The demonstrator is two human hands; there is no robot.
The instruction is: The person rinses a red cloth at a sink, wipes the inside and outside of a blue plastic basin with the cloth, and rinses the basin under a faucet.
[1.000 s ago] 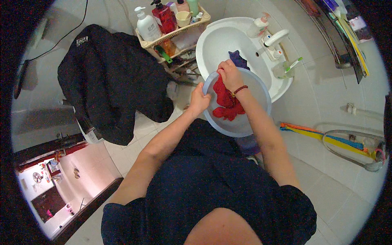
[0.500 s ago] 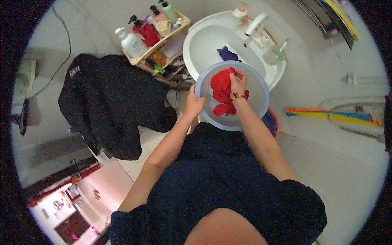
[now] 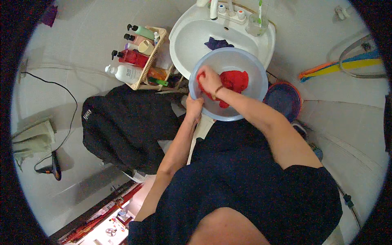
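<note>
A light blue basin is held in front of me, overlapping the near edge of the sink. My left hand is closed on the basin's left rim, thumb on top. Inside the basin lies a wet-looking red cloth, bunched up. My right hand reaches into the basin's left side, its fingers curled around part of that cloth, and red shows beside the fingers. A beaded bracelet circles the right wrist. Behind the basin, a dark purple cloth lies in the white sink.
A beige rack of pump bottles stands left of the sink. Black clothing hangs at the left, with a hair dryer beyond it. A dark round tub sits right of the basin. The sink carries a faucet and a toothbrush cup.
My right hand has moved from the basin's middle to its left side, pulling some red cloth along. My left hand stays on the rim. The view has shifted, and the sink appears higher.
</note>
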